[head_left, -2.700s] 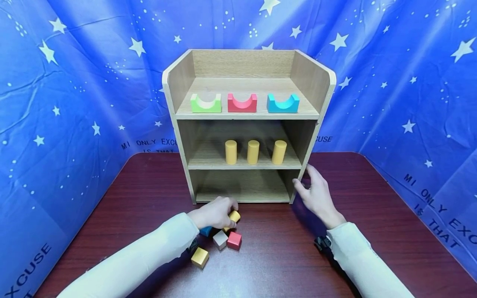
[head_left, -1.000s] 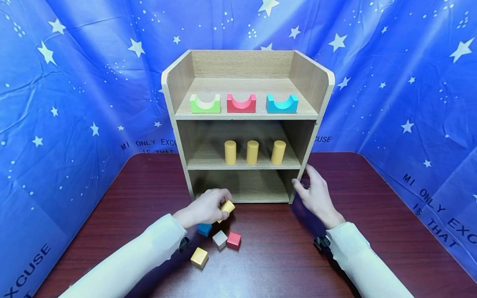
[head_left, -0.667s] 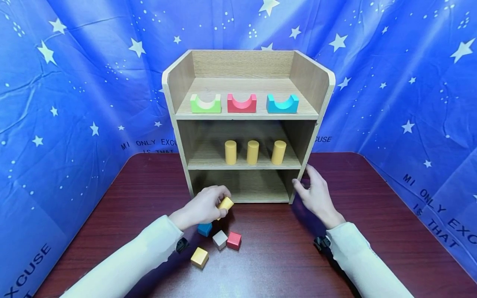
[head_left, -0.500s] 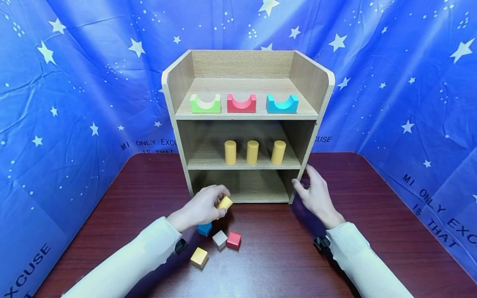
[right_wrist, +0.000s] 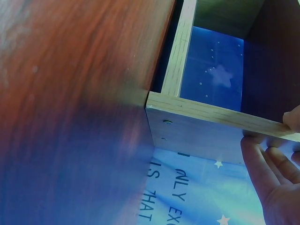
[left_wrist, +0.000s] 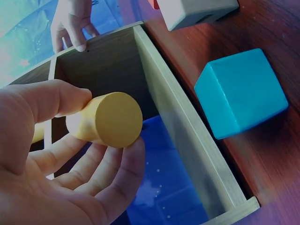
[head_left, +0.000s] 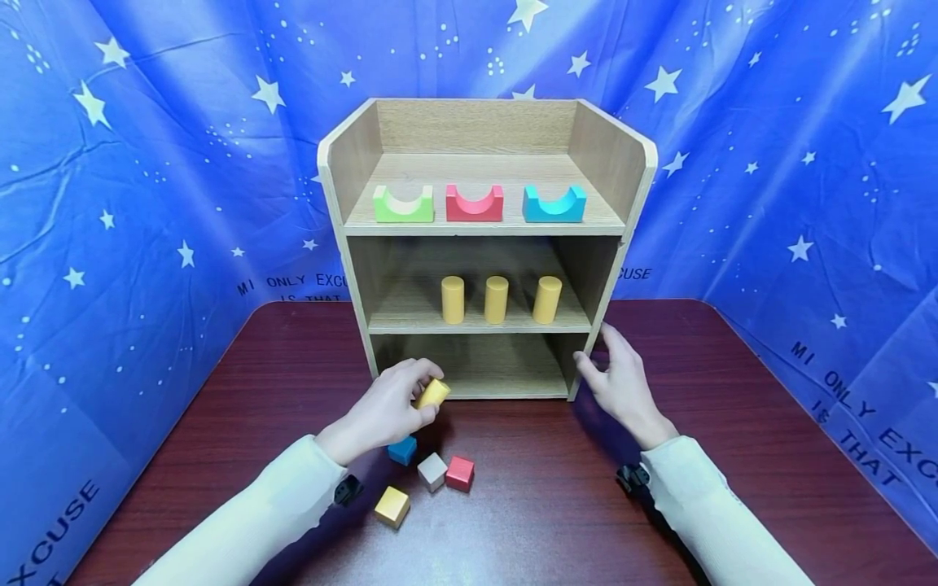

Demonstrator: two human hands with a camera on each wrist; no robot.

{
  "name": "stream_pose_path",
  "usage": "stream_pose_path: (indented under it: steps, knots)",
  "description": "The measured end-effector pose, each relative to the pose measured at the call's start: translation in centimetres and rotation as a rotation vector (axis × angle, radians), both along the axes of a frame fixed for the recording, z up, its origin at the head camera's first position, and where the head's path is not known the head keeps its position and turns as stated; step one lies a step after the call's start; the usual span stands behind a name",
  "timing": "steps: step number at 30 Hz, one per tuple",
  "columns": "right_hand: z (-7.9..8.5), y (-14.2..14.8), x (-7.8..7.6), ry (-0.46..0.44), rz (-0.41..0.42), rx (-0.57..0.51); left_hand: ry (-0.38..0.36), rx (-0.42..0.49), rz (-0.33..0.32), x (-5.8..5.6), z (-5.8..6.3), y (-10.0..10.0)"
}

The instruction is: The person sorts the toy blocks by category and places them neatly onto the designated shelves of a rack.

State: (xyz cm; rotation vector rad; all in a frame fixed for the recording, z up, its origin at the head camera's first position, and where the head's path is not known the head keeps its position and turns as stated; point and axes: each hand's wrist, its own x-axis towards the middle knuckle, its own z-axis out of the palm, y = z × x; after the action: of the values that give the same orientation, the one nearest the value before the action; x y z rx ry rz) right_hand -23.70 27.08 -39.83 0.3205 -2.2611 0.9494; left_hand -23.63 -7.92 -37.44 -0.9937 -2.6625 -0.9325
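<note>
My left hand holds a yellow wooden cylinder between thumb and fingers, tilted, in front of the bottom compartment of the wooden shelf. The left wrist view shows the round end of this cylinder facing the camera, the fingers curled beneath it. At the shelf's right side panel, my right hand has its thumb at the front edge and its fingers along the outer face; the right wrist view shows those fingers against the panel. Three similar yellow cylinders stand upright on the middle shelf.
On the table lie a blue block, a grey cube, a red cube and a yellow cube. The top shelf carries green, red and blue arch blocks. A starry blue curtain hangs around.
My left hand has lifted the yellow cylinder from among the blocks and moved it left and toward the shelf, uncovering the blue block. The right hand has stayed at the side panel.
</note>
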Motion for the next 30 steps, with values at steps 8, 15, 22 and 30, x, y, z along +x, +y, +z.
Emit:
stream_pose_path:
  steps: [8,15,22,30]
  knots:
    - [0.1,0.0,-0.1,0.003,-0.001,0.004,0.005,0.073,0.046,0.4,0.1,-0.5]
    - [0.0,0.0,-0.1,0.019,-0.015,0.025,0.041,0.174,0.048,0.5,0.0,-0.9]
    - [0.0,0.2,-0.1,0.022,-0.033,0.035,0.068,0.238,0.06,0.7,0.2,-1.1]
    - [0.0,0.1,-0.1,0.023,-0.011,0.02,0.118,0.303,0.075,0.6,0.5,-1.3]
